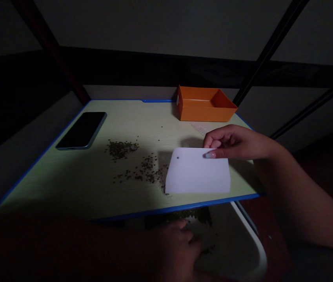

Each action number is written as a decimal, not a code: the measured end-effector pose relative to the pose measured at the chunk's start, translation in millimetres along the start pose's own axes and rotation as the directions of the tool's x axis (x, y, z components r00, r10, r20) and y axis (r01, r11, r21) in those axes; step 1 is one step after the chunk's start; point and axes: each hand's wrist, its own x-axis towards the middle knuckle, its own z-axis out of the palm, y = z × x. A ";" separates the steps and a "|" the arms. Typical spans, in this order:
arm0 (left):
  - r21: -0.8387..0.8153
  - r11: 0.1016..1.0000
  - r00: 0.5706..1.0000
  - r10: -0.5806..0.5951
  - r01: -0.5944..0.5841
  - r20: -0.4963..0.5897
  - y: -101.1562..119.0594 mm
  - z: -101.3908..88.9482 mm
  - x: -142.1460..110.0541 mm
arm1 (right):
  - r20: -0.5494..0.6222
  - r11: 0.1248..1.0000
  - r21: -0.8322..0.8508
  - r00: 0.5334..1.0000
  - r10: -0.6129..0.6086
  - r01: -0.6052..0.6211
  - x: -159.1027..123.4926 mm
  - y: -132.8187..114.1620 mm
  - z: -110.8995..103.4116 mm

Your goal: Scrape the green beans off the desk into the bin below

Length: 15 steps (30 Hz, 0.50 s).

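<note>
My right hand [228,143] pinches the top edge of a flat white scraper [198,174], thumb on the near face and fingers curled behind. The scraper stands tilted near the front edge of the small table [75,188], with one dark seed on its face. To its left lie scattered dark green seeds [147,170] and a denser seed pile [122,149]. Below the table's front edge, in deep shadow, is my left hand [181,243]. Its fingers are curled, and what they hold, if anything, is hidden. It is over a white-rimmed container [259,250] with dark green bits inside.
An orange open box [204,113] stands at the table's back right, with pale grains [200,128] in front of it. A phone [82,130] lies at the left. Blue trim [142,213] edges the tabletop. Dark netting bars surround the far side.
</note>
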 end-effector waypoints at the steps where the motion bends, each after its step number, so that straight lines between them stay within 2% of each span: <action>1: 0.028 1.000 1.000 -0.004 0.003 0.003 0.8 -2.3 -0.3 | 0.019 1.000 -0.003 1.000 0.000 0.000 -0.1 -0.4 1.5; 4: 0.074 0.996 0.999 -0.044 0.044 0.000 1.8 -4.4 1.0 | 0.052 1.000 -0.024 0.999 0.004 -0.003 0.9 -0.4 5.7; 6: 0.079 0.996 0.999 -0.030 0.028 0.030 1.1 -4.4 2.2 | 0.044 0.999 -0.038 0.999 0.008 -0.006 2.1 0.4 7.8; 9: 0.082 0.997 0.997 -0.009 0.002 0.083 -0.5 -5.0 2.3 | 0.001 0.999 -0.036 1.000 0.011 -0.011 4.2 2.4 9.0; 15: 0.107 0.994 0.999 -0.032 0.028 0.043 -1.0 1.1 1.1 | -0.127 0.998 -0.066 0.992 0.000 -0.009 7.7 8.9 0.5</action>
